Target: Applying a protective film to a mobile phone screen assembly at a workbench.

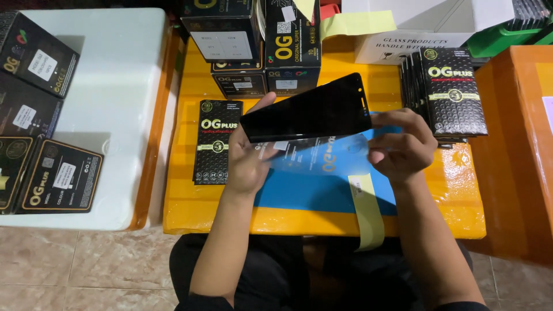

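Observation:
A black glass screen protector [308,109], flat and rectangular, is held level above a yellow stool top [184,216]. My left hand [247,155] grips its left end, thumb on top. My right hand [400,144] pinches its right end and also touches a clear plastic film [322,158] hanging just under the glass. A long pale yellow pull tab [368,213] trails from the film over the stool's front edge. A blue mat [311,193] lies beneath.
A flat black packet [216,141] lies left of my hands. A fanned stack of black packets [449,95] sits at right, black boxes [259,46] behind, more boxes on a white foam slab [115,86] at left, an orange surface [518,150] far right.

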